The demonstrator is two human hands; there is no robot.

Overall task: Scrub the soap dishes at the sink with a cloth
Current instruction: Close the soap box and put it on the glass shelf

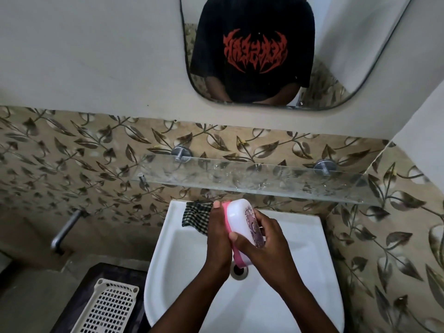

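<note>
A soap dish [240,218], white lid with a purple pattern on a pink base, is held on edge over the white sink [312,255]. My left hand [218,239] presses flat against its pink side. My right hand [262,241] wraps over the white lid, fingers on the patterned face. A dark green checked cloth [195,216] lies draped over the sink's back left rim, touching neither hand as far as I can see. The drain [239,271] shows just under the dish's lower end.
A glass shelf [252,180] juts out right above the sink's back edge. A metal tap pipe [66,228] sticks from the wall at left. A cream perforated basket [108,306] sits low left on a dark surface. A mirror [336,56] hangs above.
</note>
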